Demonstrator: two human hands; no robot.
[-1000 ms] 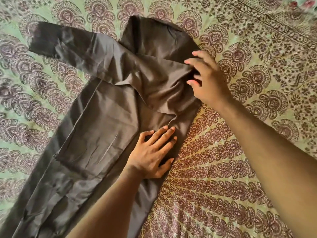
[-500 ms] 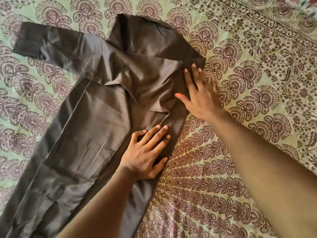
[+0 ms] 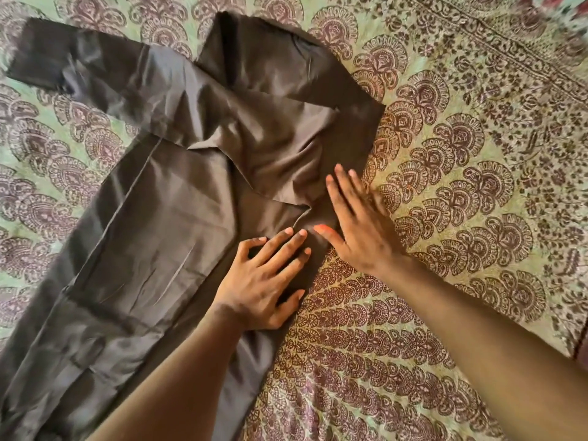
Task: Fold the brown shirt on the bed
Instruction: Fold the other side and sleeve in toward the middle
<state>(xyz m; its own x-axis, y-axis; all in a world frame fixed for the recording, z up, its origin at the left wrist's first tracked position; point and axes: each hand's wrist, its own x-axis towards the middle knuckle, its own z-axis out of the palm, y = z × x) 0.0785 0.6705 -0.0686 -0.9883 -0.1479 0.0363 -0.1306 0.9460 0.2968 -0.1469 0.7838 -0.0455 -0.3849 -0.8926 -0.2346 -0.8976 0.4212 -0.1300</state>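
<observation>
The brown shirt (image 3: 165, 218) lies spread on the bed, running from the lower left up to its collar end at the top centre. One sleeve (image 3: 79, 62) stretches to the upper left. The other side is folded inward over the body, leaving a creased flap near the middle. My left hand (image 3: 264, 281) presses flat on the shirt's right edge with fingers spread. My right hand (image 3: 356, 224) lies flat beside it, fingers straight, half on the shirt's folded edge and half on the bedsheet.
A patterned green and maroon bedsheet (image 3: 461, 186) covers the whole bed, with a darker floral border band (image 3: 509, 43) at the upper right. My two forearms reach in from the bottom of the view.
My right hand let go of the folded flap near the shoulder, flattened, and slid down along the shirt's right edge toward my left hand. My left hand stayed pressed in place.
</observation>
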